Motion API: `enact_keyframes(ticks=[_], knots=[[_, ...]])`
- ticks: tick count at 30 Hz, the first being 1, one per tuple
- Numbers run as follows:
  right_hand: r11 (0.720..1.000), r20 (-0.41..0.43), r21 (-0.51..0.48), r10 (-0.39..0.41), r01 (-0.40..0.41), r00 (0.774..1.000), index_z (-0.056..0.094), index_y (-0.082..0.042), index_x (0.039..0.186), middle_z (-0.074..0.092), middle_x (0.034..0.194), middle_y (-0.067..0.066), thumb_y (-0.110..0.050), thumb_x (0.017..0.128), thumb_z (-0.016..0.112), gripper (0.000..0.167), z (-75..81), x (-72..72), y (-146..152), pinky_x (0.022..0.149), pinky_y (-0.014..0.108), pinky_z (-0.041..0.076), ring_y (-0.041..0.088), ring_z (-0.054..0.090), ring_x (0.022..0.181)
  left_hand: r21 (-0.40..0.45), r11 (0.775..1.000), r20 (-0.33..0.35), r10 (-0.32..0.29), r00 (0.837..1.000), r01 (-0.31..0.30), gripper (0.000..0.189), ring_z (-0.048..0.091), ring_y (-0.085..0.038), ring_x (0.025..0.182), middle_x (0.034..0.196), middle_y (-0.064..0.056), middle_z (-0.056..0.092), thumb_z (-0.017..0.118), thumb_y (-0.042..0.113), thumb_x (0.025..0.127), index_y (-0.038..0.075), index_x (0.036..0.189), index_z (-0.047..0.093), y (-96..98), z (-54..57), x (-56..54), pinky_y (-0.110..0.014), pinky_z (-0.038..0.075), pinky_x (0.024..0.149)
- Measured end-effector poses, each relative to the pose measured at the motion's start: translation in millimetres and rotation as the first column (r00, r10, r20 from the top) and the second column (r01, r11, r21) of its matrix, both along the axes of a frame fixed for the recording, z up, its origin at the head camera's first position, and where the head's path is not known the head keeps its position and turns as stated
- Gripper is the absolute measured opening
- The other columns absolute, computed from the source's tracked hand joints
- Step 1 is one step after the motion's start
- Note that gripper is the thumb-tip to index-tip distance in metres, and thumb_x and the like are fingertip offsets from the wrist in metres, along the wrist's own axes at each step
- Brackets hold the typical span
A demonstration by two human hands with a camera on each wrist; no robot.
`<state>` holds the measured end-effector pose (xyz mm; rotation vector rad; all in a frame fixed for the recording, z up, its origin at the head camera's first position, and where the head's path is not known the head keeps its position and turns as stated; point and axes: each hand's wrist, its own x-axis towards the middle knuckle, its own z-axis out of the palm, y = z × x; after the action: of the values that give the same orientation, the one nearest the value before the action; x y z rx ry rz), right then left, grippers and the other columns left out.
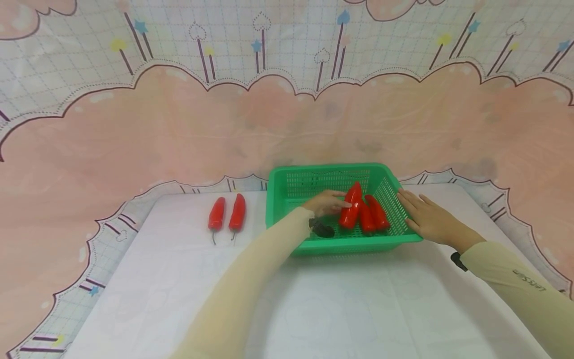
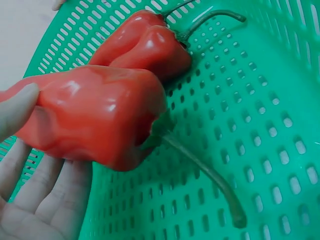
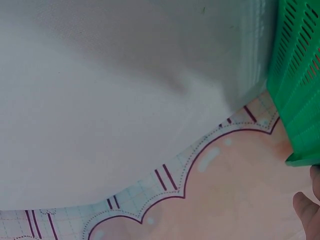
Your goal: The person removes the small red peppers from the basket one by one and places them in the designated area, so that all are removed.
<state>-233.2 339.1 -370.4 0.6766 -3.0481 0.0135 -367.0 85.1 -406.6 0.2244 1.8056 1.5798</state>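
My left hand (image 1: 326,203) reaches inside a green plastic basket (image 1: 345,245) and holds a red pepper (image 1: 352,207) between thumb and fingers. In the left wrist view the held pepper (image 2: 100,115) has its green stem pointing down to the right, with the left hand (image 2: 45,195) around its other end. Two more red peppers (image 1: 376,212) lie beside it at the basket's right end. My right hand (image 1: 426,217) rests against the basket's right rim, fingers straight. Only its fingertips (image 3: 306,212) show in the right wrist view, by the basket's edge.
Left of the basket, two red peppers (image 1: 216,214) lie side by side on the white table (image 1: 179,269), stems toward me. A pink and white patterned cloth (image 1: 202,134) hangs behind the table. A dark wrist strap (image 1: 458,262) sits on the right wrist.
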Motion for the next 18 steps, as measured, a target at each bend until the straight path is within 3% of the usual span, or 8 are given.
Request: enact_keyframes(ticks=[9,18], knots=[[0.999,-0.035,-0.049,0.018,-0.02,0.999,0.028,0.011,0.141,0.028,0.149,0.028,-0.02,0.092,0.047,0.061,-3.0,-0.5,0.6,0.111,0.062,0.021,0.043,0.025,0.137,0.047,0.997,0.008,0.056,0.998,-0.057,0.056,0.054,-0.029,0.123,0.138,-0.015,0.051,0.065,0.005,0.086,0.001,0.138,0.044,-0.5,-0.8,-6.3,-0.035,0.046,0.103],[1.0,0.012,-0.024,-0.001,0.002,1.0,0.025,0.01,0.143,0.024,0.15,0.028,-0.021,0.094,0.044,0.061,0.4,-0.6,-0.4,0.112,0.061,0.02,0.043,0.023,0.138,0.098,0.993,0.004,0.073,0.997,-0.073,0.056,0.053,-0.03,0.123,0.137,-0.015,0.052,0.063,0.008,0.088,0.001,0.14,0.041,-3.7,1.4,-7.4,-0.037,0.045,0.104]])
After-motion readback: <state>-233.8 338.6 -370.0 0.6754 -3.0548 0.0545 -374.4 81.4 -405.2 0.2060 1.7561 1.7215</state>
